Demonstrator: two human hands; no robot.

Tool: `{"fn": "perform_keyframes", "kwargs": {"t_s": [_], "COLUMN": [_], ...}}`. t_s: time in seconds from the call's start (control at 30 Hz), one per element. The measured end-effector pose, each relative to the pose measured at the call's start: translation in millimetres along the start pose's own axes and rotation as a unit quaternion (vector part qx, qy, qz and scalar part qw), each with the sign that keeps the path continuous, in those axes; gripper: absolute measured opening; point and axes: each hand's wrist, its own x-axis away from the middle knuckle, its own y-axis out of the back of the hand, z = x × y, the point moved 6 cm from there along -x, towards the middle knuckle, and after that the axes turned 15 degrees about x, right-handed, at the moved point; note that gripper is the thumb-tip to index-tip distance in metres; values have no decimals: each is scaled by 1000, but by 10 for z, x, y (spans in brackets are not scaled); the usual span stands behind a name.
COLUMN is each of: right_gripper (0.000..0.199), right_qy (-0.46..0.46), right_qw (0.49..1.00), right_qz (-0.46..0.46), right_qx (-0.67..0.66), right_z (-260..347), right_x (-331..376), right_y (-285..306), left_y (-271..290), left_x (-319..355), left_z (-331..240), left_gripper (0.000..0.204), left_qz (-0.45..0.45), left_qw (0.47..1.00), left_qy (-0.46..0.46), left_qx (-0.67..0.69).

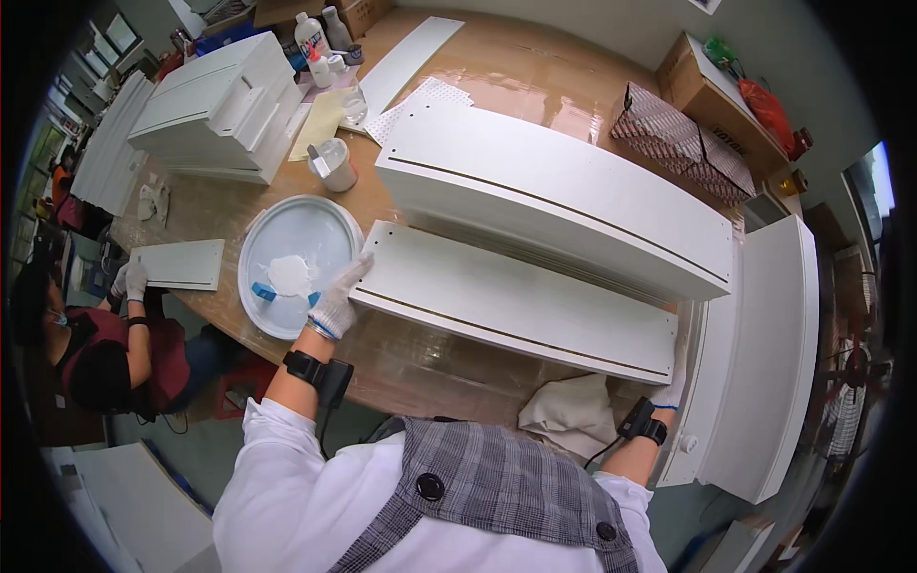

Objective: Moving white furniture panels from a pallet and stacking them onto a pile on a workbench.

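Observation:
A long white board [521, 296] with small holes near its ends lies lengthwise in front of me, at the top of what looks like a low stack. My left hand [336, 301], in a white knit glove, is closed on its left end. At the right end, my gloved right hand [672, 384] holds the board's edge; most of its fingers are hidden. Beside my left hand lies a round whitish lid-like tray [260, 229] with a patch of white paste [290, 275] and a small blue piece [264, 291] on it.
A taller stack of white boards [554, 181] stands just behind. More boards are at the right [764, 353] and back left [215, 100]. A paste-smeared cup [333, 170] stands behind the tray. A cloth [571, 415] lies at the front edge. Another person's gloved hands [132, 281] hold a board at left.

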Motion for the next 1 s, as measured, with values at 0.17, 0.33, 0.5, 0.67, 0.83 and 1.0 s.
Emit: {"fn": "perform_keyframes", "kwargs": {"t_s": [0.17, 0.33, 0.5, 0.67, 0.83, 1.0], "right_gripper": [54, 53, 49, 34, 36, 80], "right_qy": [-35, -5, 147, 161, -91, -203], "right_qw": [999, 994, 819, 906, 989, 961], "right_qz": [-26, -107, -325, -311, -114, -33], "right_qx": [-22, -9, 449, 237, -40, -183], "right_z": [-135, -137, 316, 96, -364, -784], "right_x": [-378, -562, -39, 498, 627, 382], "right_y": [122, 254, 308, 180, 35, -112], "left_y": [-129, -203, -158, -442, -612, -519], "left_x": [-156, -165, -208, -114, 315, 510], "left_z": [49, 90, 112, -178, -267, 334], "left_gripper": [47, 46, 45, 47, 52, 67], "left_qz": [-50, -26, -20, 28, -87, -212], "left_qw": [999, 998, 999, 905, 973, 964], "left_qy": [7, 38, 3, -97, -194, 98], "left_qx": [8, 30, -25, -414, -93, 126]}}
